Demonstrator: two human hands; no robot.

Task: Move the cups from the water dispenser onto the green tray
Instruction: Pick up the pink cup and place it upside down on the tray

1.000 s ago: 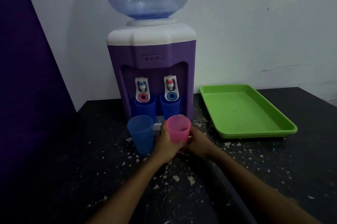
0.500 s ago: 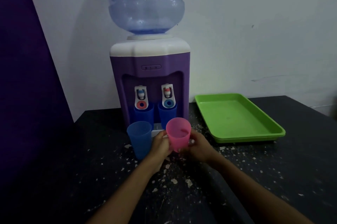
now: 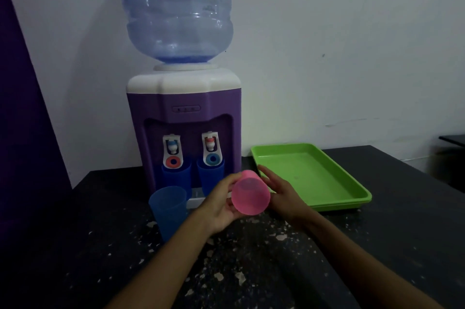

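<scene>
You've lifted the pink cup (image 3: 250, 193) off the tabletop (image 3: 251, 271); half a second back it stood upright between your hands, now it's in the air and tipped, mouth turned toward you. Left hand (image 3: 221, 205) cradles it from 9 o'clock, fingers (image 3: 227, 180) curled closed around its wall. Right hand (image 3: 281, 194) presses from 3 o'clock, fingers laid flat along the cup's side, so both hands are gripping the one cup.

The view has also tilted up since a second ago: more of the bottle (image 3: 176, 11) shows.

Green tray (image 3: 334, 198) sits at 3 o'clock of the water dispenser (image 3: 183, 122), nothing in it, just beside your right hand. So the carry looks begun, first cup on its way, none delivered.

Left to do: light blue cup (image 3: 168, 208) stands upright on the tabletop at 7 o'clock of the dispenser, just beside your left hand; two dark blue cups (image 3: 210, 178) sit under the taps.

Judgement: level the pink cup before you set it down; tipped like this it could land on its side.
</scene>
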